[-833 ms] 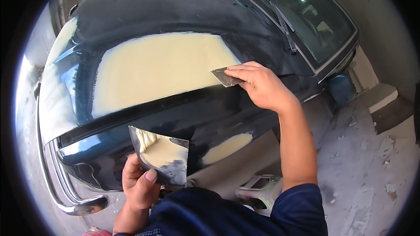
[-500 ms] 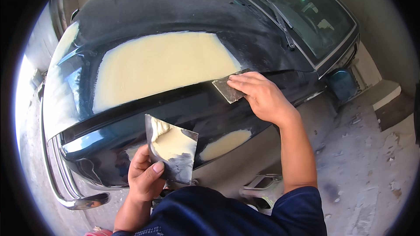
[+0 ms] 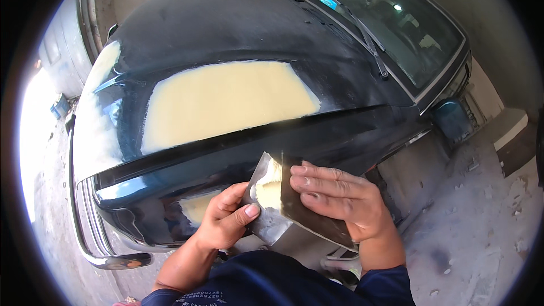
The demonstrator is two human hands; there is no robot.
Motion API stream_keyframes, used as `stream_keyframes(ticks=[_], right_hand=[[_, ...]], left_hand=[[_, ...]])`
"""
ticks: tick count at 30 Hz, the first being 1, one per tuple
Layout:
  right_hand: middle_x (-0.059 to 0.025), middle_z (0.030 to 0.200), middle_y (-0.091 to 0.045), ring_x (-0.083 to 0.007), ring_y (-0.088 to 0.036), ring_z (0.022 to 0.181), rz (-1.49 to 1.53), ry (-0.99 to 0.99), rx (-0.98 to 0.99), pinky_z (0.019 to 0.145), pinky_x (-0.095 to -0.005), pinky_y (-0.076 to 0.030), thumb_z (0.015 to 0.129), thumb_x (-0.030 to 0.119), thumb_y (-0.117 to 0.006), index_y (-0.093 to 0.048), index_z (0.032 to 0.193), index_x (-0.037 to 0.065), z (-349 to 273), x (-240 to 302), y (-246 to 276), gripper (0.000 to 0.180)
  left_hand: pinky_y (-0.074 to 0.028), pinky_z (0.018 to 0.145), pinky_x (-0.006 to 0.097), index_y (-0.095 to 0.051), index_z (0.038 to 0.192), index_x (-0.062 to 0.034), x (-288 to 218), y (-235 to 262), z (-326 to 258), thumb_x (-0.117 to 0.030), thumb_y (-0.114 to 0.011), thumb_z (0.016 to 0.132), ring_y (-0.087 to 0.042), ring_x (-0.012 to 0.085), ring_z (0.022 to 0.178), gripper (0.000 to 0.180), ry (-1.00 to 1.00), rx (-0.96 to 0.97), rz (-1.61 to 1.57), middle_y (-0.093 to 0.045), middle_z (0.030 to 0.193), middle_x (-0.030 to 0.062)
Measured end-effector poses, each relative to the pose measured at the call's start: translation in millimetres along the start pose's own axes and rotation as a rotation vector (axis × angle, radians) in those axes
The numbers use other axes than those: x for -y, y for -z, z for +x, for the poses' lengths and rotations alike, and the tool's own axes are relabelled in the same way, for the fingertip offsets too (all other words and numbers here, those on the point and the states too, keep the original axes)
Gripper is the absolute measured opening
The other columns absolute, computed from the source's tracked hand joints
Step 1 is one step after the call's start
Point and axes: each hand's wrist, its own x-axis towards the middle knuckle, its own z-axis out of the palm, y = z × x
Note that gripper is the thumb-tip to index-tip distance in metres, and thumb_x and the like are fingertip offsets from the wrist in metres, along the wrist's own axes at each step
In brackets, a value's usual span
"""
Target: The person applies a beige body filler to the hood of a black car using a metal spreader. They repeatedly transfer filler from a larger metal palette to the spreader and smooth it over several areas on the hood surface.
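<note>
While one dark car [image 3: 238,28] is lying beyond both hands, one large cream filler patch [image 3: 226,102] is showing on its hood and one smaller patch [image 3: 198,207] on the fender, just left of the left hand [image 3: 224,224]. One blue sticker [image 3: 330,1], small and rectangular, is sitting on the windshield [image 3: 391,22], far above. One metal mixing board [image 3: 269,209], carrying cream filler, is being pinched by the left hand. The right hand [image 3: 334,201], fingers pressed together, is holding one dark spreader [image 3: 306,215] flat against it, its long axis running down-right.
</note>
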Motion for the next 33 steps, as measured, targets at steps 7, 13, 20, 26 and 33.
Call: stream_keyframes(ticks=[7,13,20,26,33], right_hand=[[-0.0160,0.119,-0.061,-0.0318,-0.055,0.116,-0.629,-0.173,0.182,0.100,-0.0399,-0.043,0.075,-0.007,-0.055,-0.062,0.117,0.003,17,-66,29,0.043],[-0.0125,0.118,-0.062,-0.0303,-0.056,0.111,-0.794,-0.430,0.047,0.095,-0.0362,-0.045,0.088,0.000,-0.052,-0.061,0.119,0.005,56,-167,71,0.032],[-0.0096,0.118,-0.063,-0.0276,-0.054,0.111,-0.784,-0.556,0.164,0.096,-0.0359,-0.044,0.092,0.009,-0.050,-0.061,0.120,0.009,92,-228,52,0.030],[-0.0104,0.118,-0.063,-0.0277,-0.054,0.112,-0.680,-0.557,0.212,0.097,-0.0352,-0.043,0.091,0.007,-0.052,-0.061,0.119,0.007,113,-212,26,0.030],[-0.0121,0.115,-0.064,-0.0295,-0.056,0.109,-0.609,-0.443,0.257,0.095,-0.0370,-0.044,0.087,0.006,-0.054,-0.063,0.116,0.006,89,-176,14,0.030]], left_hand=[[-0.044,0.094,0.032,-0.049,0.125,0.0081,-27,9,-18,-0.003,-0.056,0.091,-0.058,0.0181,0.104,0.036,-0.142,-0.107,0.180,-0.063,0.112,0.0135],[-0.044,0.093,0.031,-0.049,0.125,0.0071,-24,25,-30,-0.003,-0.055,0.092,-0.058,0.0168,0.104,0.035,-0.119,-0.175,0.171,-0.063,0.112,0.0126],[-0.045,0.092,0.031,-0.051,0.123,0.0068,-25,39,-41,-0.006,-0.056,0.092,-0.059,0.0170,0.102,0.034,-0.072,-0.225,0.124,-0.063,0.111,0.0128],[-0.045,0.093,0.032,-0.051,0.123,0.0071,-26,46,-44,-0.006,-0.057,0.092,-0.059,0.0172,0.103,0.035,-0.041,-0.256,0.096,-0.063,0.112,0.0131],[-0.044,0.095,0.033,-0.049,0.125,0.0070,-20,49,-41,-0.004,-0.057,0.091,-0.059,0.0193,0.106,0.037,-0.072,-0.233,0.054,-0.062,0.115,0.0147]])
